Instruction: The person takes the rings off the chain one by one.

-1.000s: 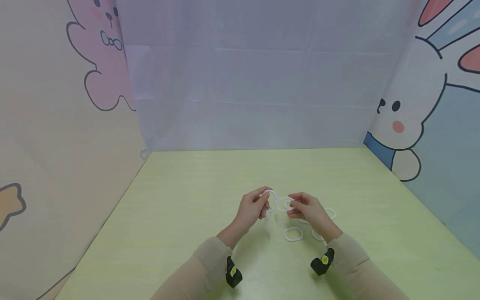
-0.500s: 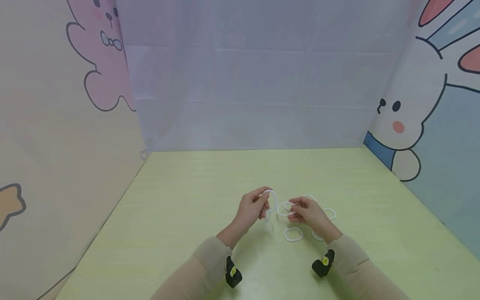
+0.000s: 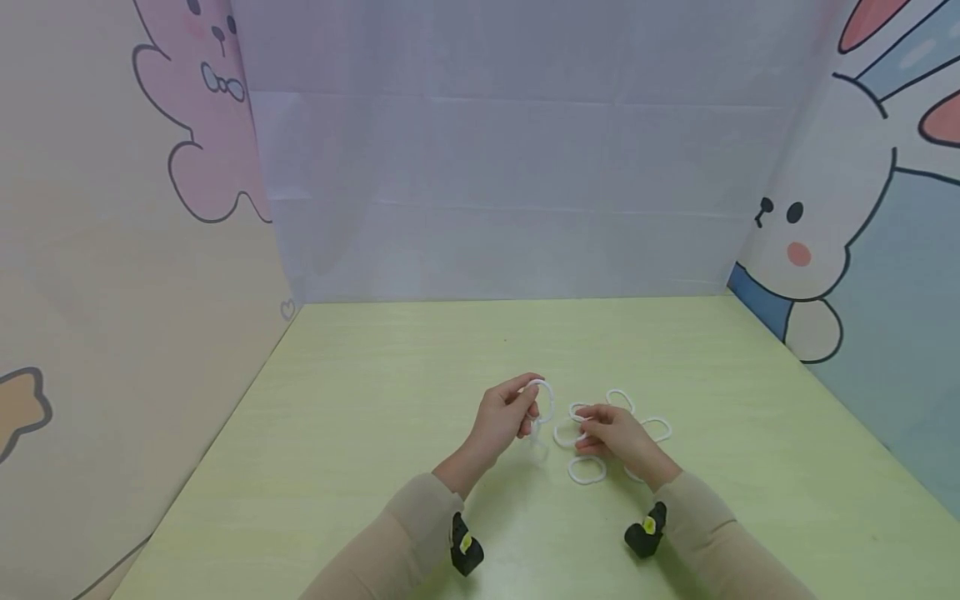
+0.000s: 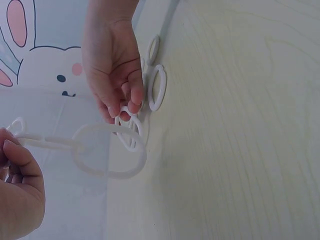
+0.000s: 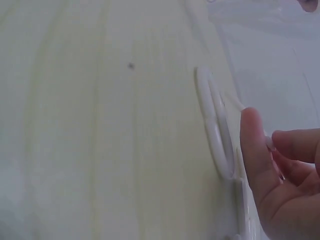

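Note:
My left hand [image 3: 506, 408] pinches a white ring [image 3: 552, 402] between thumb and fingers, raised over the table. Linked to it, a second white ring [image 4: 142, 159] hangs below, plainest in the left wrist view. To the right and lower, my right hand [image 3: 618, 435] pinches another white ring [image 3: 557, 435] by its right side, close to the table. In the right wrist view the thumb and index finger meet on a small visible bit of this ring. Fingers hide the rest of it there. The held rings of the two hands stand apart.
Several loose white rings lie about the right hand: one ring [image 3: 587, 482] in front, one ring [image 3: 630, 400] behind, another ring [image 3: 669, 429] to the right. The light green table [image 3: 360, 400] ends at a pale back curtain [image 3: 510, 183] and printed side walls.
My right hand has lowered toward the table and slightly toward me with its ring, which has moved away from the ring in my left hand. The left hand has stayed in place.

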A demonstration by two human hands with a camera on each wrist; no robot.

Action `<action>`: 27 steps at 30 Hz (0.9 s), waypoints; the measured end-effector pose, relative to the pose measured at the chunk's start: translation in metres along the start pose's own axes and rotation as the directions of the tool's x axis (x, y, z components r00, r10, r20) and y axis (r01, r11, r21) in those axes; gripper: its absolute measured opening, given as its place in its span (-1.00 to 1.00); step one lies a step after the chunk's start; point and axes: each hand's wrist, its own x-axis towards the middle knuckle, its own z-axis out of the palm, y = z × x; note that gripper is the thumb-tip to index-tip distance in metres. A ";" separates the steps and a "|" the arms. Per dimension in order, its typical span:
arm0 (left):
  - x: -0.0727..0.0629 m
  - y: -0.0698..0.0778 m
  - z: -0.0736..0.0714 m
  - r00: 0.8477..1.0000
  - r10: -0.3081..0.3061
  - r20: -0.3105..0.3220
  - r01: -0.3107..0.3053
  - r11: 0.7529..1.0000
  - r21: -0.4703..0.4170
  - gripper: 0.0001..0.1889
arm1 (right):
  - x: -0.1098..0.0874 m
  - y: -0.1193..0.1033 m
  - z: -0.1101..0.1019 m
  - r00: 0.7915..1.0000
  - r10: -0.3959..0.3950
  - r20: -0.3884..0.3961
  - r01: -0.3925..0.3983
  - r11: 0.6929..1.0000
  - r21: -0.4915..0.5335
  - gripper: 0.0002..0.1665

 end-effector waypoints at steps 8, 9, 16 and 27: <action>0.000 0.001 0.001 1.000 0.001 0.001 -0.001 1.000 -0.008 -0.72 | 0.002 0.002 0.002 0.997 0.054 -0.055 -0.053 0.999 0.012 -0.64; 0.000 0.001 0.001 1.000 -0.001 0.001 0.001 1.000 -0.008 -0.72 | 0.002 0.002 0.002 0.996 0.058 -0.066 -0.057 0.998 0.010 -0.65; 0.000 0.000 0.001 1.000 -0.005 0.001 0.005 1.000 -0.007 -0.71 | 0.004 0.003 0.002 0.995 0.047 -0.091 -0.053 0.996 -0.066 -0.69; 0.000 0.001 0.001 1.000 -0.005 0.008 0.005 1.000 0.001 -0.72 | 0.006 0.002 0.003 0.994 0.065 -0.087 -0.074 0.992 -0.099 -0.69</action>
